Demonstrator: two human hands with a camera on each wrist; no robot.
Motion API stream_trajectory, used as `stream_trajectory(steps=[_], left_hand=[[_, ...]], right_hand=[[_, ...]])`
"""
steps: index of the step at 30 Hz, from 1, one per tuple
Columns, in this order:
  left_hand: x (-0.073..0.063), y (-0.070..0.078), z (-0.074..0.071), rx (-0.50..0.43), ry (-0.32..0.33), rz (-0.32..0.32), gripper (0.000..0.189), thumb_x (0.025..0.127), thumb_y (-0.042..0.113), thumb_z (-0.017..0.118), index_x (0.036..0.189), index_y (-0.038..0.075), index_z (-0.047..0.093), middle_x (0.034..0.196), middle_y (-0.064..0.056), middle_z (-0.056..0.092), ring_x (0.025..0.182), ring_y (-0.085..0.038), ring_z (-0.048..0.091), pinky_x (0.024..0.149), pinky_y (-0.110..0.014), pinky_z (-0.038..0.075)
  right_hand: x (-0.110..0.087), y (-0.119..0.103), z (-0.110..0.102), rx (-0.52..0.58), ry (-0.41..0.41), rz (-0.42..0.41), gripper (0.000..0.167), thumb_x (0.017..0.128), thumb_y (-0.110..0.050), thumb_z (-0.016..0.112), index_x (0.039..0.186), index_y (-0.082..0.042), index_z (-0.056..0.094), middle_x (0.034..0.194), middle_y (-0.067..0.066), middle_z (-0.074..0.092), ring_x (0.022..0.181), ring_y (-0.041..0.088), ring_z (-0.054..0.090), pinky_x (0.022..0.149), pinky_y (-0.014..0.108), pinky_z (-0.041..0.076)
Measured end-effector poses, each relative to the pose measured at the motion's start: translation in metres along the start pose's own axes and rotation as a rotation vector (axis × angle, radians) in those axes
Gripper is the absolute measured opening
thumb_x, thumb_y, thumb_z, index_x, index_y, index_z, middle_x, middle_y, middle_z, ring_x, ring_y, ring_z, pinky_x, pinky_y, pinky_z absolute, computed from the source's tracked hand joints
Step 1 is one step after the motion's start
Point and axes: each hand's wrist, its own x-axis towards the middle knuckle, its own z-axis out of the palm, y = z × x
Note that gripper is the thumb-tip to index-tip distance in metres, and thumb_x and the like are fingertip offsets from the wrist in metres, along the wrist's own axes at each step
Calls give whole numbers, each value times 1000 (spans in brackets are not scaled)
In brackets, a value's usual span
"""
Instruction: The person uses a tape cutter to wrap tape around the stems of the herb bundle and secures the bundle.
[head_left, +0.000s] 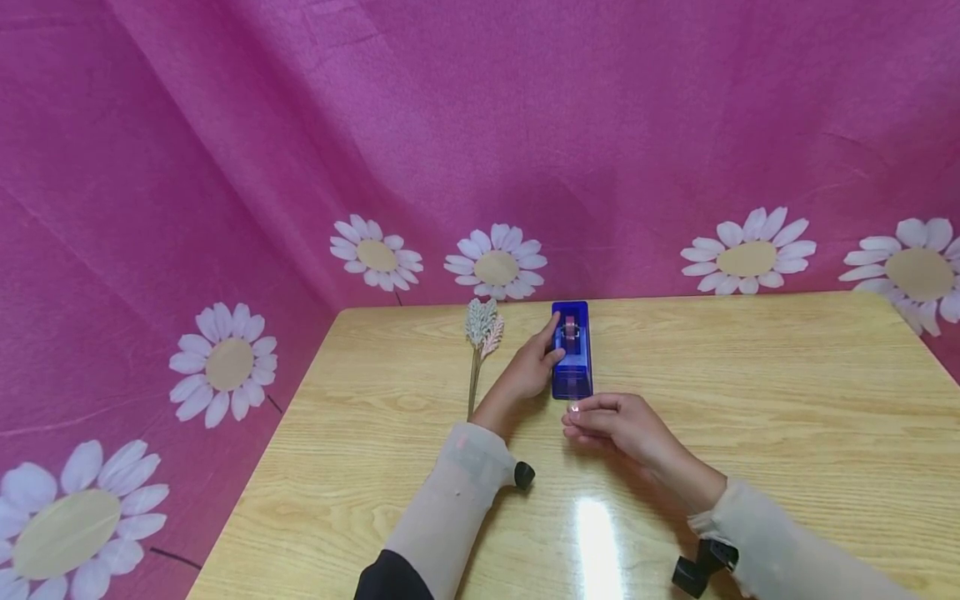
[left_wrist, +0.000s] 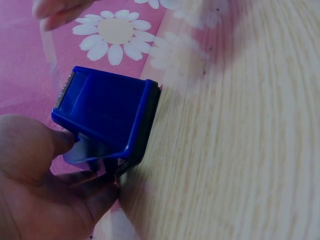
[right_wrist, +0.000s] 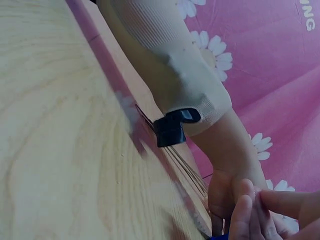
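Observation:
A blue tape dispenser (head_left: 574,362) stands on the table near its back edge, with a roll seated inside. My left hand (head_left: 529,365) grips its left side, thumb and fingers around the body in the left wrist view. The toothed cutter (left_wrist: 65,91) shows at the dispenser's end. Just in front of that end, my right hand (head_left: 624,427) pinches the end of a clear tape strip (left_wrist: 50,52) between thumb and fingers. The strip runs from those fingers toward the cutter. In the right wrist view, only a sliver of the dispenser (right_wrist: 218,237) appears below the hands.
Artificial sprigs, one grey-green (head_left: 480,320) and one pink (head_left: 492,337), lie on the wooden table (head_left: 360,400) left of the dispenser, their stems partly behind my left forearm. A pink flowered cloth (head_left: 600,167) hangs along the table's back and left.

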Motion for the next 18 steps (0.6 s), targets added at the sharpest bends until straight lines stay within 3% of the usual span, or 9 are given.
stream_trajectory(steps=[18], left_hand=[[-1, 0, 0, -11, -9, -3, 63, 111, 22, 44, 166, 32, 16, 165, -13, 35, 151, -28, 35, 123, -42, 28]], right_hand=[[-3, 13, -1, 45, -13, 0, 33, 99, -1, 65, 125, 19, 59, 105, 20, 77, 86, 15, 77, 79, 29, 61]])
